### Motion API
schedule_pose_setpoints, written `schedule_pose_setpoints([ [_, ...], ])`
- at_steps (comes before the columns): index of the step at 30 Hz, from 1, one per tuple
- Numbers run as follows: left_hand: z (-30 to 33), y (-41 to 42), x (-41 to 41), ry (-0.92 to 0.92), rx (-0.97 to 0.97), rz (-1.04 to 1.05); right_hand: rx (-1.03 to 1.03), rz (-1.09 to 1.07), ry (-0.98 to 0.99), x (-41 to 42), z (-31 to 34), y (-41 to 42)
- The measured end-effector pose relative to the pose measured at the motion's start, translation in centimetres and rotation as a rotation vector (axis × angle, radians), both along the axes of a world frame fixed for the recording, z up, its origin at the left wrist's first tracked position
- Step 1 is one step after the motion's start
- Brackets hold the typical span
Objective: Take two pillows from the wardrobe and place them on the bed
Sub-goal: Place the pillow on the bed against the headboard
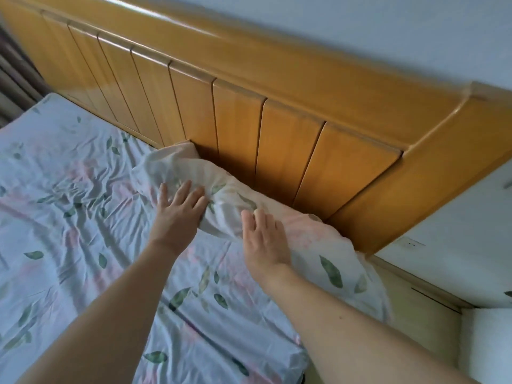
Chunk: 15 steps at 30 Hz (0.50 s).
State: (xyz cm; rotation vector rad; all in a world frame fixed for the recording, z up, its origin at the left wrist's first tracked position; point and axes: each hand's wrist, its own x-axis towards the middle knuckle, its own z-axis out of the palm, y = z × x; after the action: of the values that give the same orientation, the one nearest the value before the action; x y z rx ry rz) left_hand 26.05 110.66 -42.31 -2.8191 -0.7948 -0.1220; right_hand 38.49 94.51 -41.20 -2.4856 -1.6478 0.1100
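Observation:
One pillow (313, 239) in a pale cover with green leaves and pink patches lies on the bed (63, 206) against the wooden headboard. My left hand (180, 212) rests flat on its left half, fingers spread. My right hand (263, 239) lies flat on its middle, fingers apart. Neither hand grips the fabric. The pillow's right end hangs a little past the bed's edge. No second pillow is in view, and the wardrobe is out of frame.
The tall orange wooden headboard (249, 112) runs along the wall behind the pillow. The creased leaf-print sheet spreads to the left. A white bedside surface (457, 245) stands at the right, with a strip of floor beside the bed. A curtain hangs at far left.

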Motion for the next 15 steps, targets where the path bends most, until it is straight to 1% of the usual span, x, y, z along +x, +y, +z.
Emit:
schedule_pose_setpoints([
  [2, -5.9, 0.8, -2.2, 0.139, -0.09, 0.052, -0.099, 0.079, 0.102, -2.8, -5.6, 1.8],
  [4, -12.2, 1.0, -4.6, 0.286, -0.193, 0.155, -0.28, 0.121, 0.209, -5.7, -12.2, 3.2],
  [6, -16.2, 0.5, -6.3, 0.397, -0.271, 0.213, -0.433, 0.104, 0.304, -7.3, -16.9, 2.9],
  [7, -17.8, 0.4, -7.1, 0.468, -0.274, 0.233, -0.492, 0.114, 0.318, -7.9, -18.9, 2.5],
  [9, -21.3, 0.2, -9.6, 0.551, -0.296, 0.257, -0.631, 0.2, 0.288, -9.6, -23.0, 1.5],
  [11, -24.0, -0.4, -11.9, 0.582, -0.34, 0.284, -0.729, 0.268, 0.239, -10.2, -25.8, 0.1],
  [15, -26.5, -1.4, -14.6, 0.64, -0.405, 0.29, -0.784, 0.338, 0.205, -9.8, -28.0, -1.1],
])
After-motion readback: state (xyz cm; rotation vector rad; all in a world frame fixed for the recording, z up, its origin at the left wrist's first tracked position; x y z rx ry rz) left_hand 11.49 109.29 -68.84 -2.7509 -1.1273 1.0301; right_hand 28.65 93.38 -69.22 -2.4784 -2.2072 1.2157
